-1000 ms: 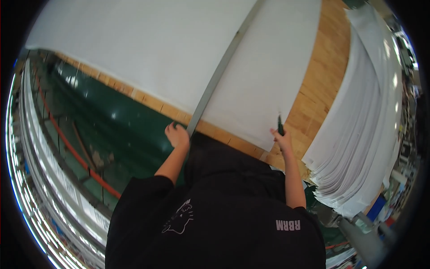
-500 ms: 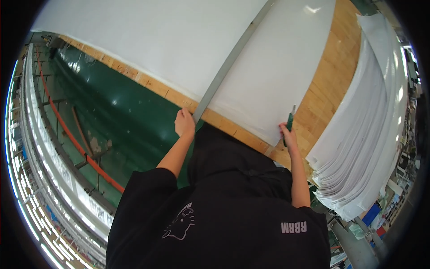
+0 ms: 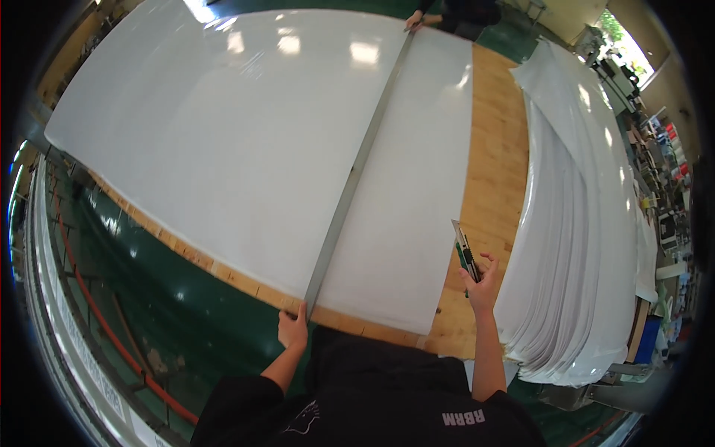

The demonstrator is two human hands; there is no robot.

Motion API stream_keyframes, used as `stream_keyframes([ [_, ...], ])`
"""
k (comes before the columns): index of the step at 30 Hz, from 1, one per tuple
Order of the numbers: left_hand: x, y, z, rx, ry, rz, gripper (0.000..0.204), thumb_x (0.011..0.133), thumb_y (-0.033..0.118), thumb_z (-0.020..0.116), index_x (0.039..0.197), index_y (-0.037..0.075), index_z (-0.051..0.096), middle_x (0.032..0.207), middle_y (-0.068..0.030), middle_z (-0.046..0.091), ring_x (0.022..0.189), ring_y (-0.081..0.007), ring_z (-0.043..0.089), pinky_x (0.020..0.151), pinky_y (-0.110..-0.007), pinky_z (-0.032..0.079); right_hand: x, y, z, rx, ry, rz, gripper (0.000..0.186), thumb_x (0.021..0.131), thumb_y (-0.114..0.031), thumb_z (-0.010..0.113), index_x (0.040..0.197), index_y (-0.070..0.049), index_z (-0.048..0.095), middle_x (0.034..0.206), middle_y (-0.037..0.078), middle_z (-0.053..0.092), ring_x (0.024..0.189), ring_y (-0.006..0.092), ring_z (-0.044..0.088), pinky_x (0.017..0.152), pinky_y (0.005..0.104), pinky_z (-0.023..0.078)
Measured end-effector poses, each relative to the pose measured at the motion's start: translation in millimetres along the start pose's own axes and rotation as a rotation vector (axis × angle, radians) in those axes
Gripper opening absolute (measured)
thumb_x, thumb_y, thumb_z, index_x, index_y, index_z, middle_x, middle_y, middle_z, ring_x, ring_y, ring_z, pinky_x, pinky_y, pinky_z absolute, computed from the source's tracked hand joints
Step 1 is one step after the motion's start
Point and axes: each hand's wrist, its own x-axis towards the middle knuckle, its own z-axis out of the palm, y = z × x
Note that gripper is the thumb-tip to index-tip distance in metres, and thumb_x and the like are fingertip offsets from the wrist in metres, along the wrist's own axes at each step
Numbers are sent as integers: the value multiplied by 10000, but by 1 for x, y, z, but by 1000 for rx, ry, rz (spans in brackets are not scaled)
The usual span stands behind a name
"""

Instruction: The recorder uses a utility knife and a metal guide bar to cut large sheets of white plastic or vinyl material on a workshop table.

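Observation:
A long grey metal straightedge (image 3: pixel 365 153) lies across a large white sheet (image 3: pixel 246 149) on a wooden table (image 3: pixel 495 134). My left hand (image 3: pixel 293 329) is closed on its near end at the table's front edge. Another person's hands (image 3: pixel 415 21) are at its far end. To the right, my right hand (image 3: pixel 482 287) holds a green and black utility knife (image 3: pixel 466 253) above the bare strip of wood beside the sheet. The knife's blade points up and away from me. My right fingers are partly raised around its handle.
A thick stack of white sheets (image 3: pixel 558 223) rests to the right, its edges fanned and curling. Dark green floor (image 3: pixel 201 298) shows at the left of the table, with an orange hose (image 3: pixel 126 354) and a metal rail. Cluttered shelves line the far right.
My view has tilted up, bringing the far table end and the other person into sight. The knife in my right hand has turned, its blade now leaning left. My left hand stays at the straightedge's end.

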Motion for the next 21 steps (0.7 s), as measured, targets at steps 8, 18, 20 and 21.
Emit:
stream_keyframes([
  [8,12,11,8,21,-27,-37,622,744,623,593,942,34,547,803,-113,633,778,-312,620,702,-415,462,96,-74,22,154,317,-186,261,778,-7,657,1013,8,547,788,29,584,642,76,532,571,207,442],
  [18,22,-3,20,43,17,-14,579,728,529,662,1010,48,503,721,-96,613,685,-305,615,620,-420,459,261,-37,122,720,595,-98,84,853,-105,569,917,-52,558,765,-1,537,619,75,462,545,217,372],
  [20,23,-7,18,-9,-109,-87,576,713,477,697,1025,41,486,743,-110,619,702,-314,620,622,-429,462,302,-24,139,969,536,-78,64,873,-139,526,854,-84,499,763,0,488,674,103,486,602,257,411],
  [21,25,-5,20,1,-120,-88,576,713,477,697,1025,41,486,743,-110,619,702,-314,620,622,-429,462,325,-21,151,1043,496,-80,106,889,-175,515,846,-104,449,761,5,451,717,136,504,688,298,459],
])
